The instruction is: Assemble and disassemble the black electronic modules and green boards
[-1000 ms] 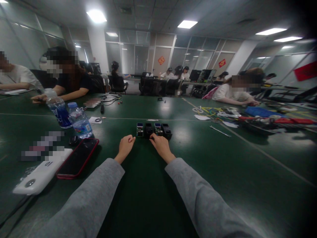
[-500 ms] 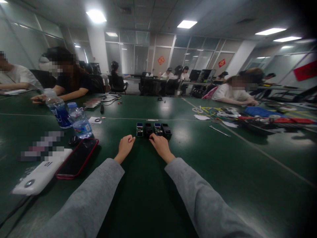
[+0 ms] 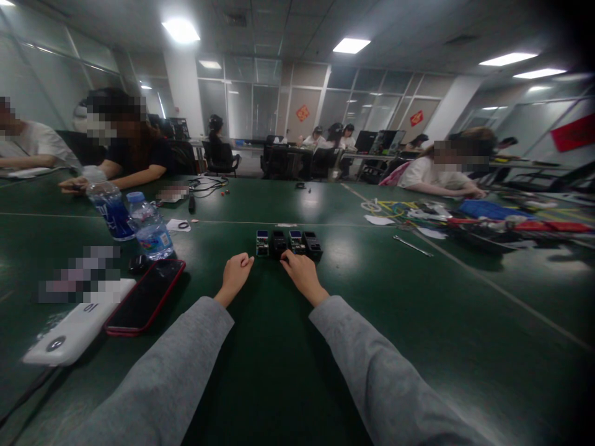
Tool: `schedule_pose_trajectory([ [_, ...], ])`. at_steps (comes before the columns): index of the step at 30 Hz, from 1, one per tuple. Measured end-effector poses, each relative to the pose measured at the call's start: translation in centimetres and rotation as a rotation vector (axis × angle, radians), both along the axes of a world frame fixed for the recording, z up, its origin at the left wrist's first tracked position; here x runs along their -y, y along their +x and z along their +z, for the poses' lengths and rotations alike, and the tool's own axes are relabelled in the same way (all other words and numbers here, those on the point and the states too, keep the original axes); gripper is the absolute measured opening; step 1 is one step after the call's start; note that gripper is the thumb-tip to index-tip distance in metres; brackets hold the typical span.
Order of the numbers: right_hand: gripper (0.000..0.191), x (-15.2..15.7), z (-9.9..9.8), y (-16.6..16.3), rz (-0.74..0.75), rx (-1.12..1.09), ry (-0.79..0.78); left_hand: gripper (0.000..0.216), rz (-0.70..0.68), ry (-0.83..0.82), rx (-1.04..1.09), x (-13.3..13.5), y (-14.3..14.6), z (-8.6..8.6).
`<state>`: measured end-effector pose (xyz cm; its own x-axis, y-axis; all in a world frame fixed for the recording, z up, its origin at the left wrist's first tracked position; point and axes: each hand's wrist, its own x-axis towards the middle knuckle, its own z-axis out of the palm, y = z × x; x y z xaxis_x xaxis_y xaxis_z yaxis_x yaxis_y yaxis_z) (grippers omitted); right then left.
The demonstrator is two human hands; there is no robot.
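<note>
Row of four small devices point(image 3: 279, 236) on the green table point(image 3: 274, 359), side by side: left circuit board point(image 3: 262, 243), left black case point(image 3: 279, 244), right circuit board point(image 3: 295, 238), right black case point(image 3: 313, 245)! In comes the left hand point(image 3: 237, 271), just off the row's near left corner, fingers curled and pressed together; contact with the board, can't tell. And the right hand point(image 3: 301, 271), at the row's near side, fingers bent, tips down by the left black case; whether they pinch it, can't tell! Left of the row, a blue-capped bottle point(image 3: 151, 232) stands, with a red-edged phone point(image 3: 146, 297) lying flat nearer in. Right of the row, a wrench point(image 3: 413, 246) lies at a slant, well apart!
</note>
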<state>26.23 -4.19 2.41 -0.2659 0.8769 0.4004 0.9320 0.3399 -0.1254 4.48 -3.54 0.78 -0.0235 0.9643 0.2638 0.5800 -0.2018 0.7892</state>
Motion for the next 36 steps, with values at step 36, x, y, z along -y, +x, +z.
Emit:
schedule_pose_trajectory([
  [36, 0.04, -0.05, -0.21, -0.31, -0.025, -0.003, 0.005, 0.039, 0.023, 0.002, -0.032, -0.06, 0.13, 0.13],
])
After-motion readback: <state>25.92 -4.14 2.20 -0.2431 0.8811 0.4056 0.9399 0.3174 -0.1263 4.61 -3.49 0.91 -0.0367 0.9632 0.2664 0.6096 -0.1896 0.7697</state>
